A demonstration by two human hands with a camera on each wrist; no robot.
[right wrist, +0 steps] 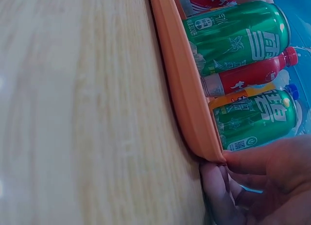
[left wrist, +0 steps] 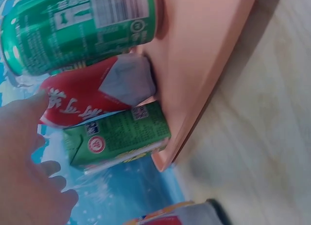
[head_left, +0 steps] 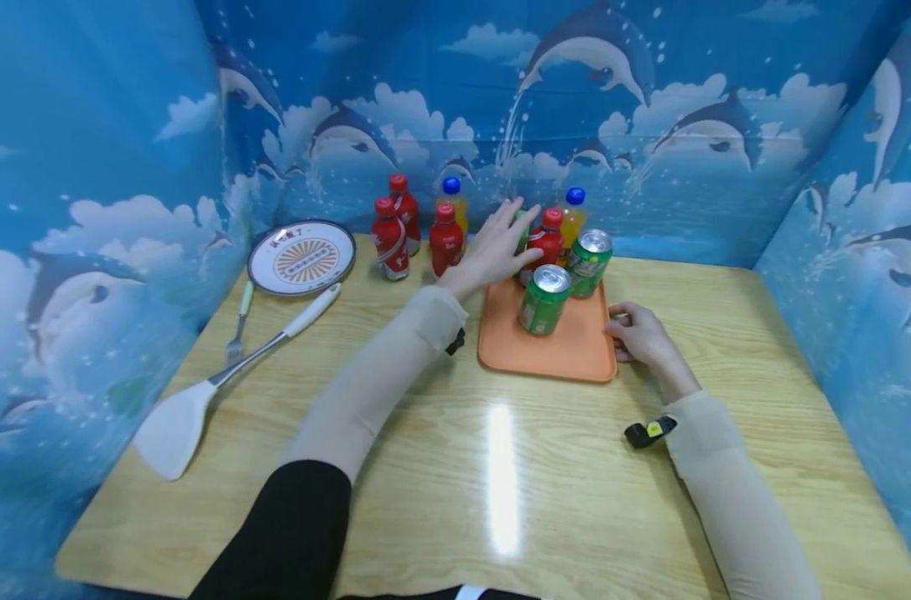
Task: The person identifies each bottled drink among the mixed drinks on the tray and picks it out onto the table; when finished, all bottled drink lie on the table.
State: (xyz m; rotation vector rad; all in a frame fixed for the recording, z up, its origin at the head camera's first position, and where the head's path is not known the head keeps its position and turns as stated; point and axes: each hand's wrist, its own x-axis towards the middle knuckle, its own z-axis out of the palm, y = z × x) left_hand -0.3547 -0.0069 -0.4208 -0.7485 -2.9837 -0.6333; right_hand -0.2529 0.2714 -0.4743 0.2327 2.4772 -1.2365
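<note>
An orange tray (head_left: 533, 358) lies on the table, and my right hand (head_left: 641, 335) pinches its right edge between thumb and fingers. On the tray stand two green soda cans (head_left: 543, 307), a red-capped bottle (head_left: 548, 237) and a green drink carton (left wrist: 119, 137). A bottle of orange drink (head_left: 573, 221) with a blue cap shows behind them, its base hidden. My left hand (head_left: 491, 254) reaches over the tray's back left with fingers spread, beside the carton and red bottle. It holds nothing; whether it touches them I cannot tell.
Left of the tray stand several bottles: three red-capped ones (head_left: 390, 242) and an orange drink (head_left: 452, 200) with a blue cap. Farther left lie a patterned plate (head_left: 302, 258), a fork (head_left: 239, 325) and a white-headed spatula (head_left: 177, 425). A dolphin-print curtain (head_left: 425, 108) borders the table.
</note>
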